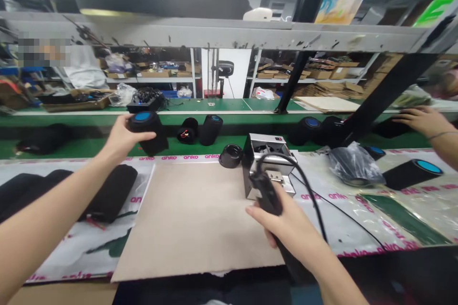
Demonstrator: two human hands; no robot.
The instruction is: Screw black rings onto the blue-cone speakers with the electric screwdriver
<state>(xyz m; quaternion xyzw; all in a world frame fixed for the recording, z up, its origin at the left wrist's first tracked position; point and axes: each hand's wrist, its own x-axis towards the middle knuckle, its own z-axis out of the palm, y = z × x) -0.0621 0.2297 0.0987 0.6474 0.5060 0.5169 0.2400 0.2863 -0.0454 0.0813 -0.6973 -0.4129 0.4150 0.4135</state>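
Observation:
My left hand [120, 137] is closed around a black cylindrical speaker [149, 137] with a blue top, at the far edge of the work surface. In my right hand [291, 221] is a black electric screwdriver [267, 194], its cord looping from the upper end. Behind the screwdriver stands a silver screw feeder [252, 180]. A round black part [231, 156] lies just left of the feeder. Two more cylinders stand nearby: an upright speaker [212, 131] with a blue top, and an open black housing [188, 131] with red wires showing.
A beige cardboard sheet [193, 214] lies in front of me. Black speaker bodies [116, 195] rest at left; a blue-ended speaker [408, 174] and a plastic-wrapped item [356, 164] lie at right. Another person's hand [422, 120] reaches in at right. A dark post [390, 90] slants upward.

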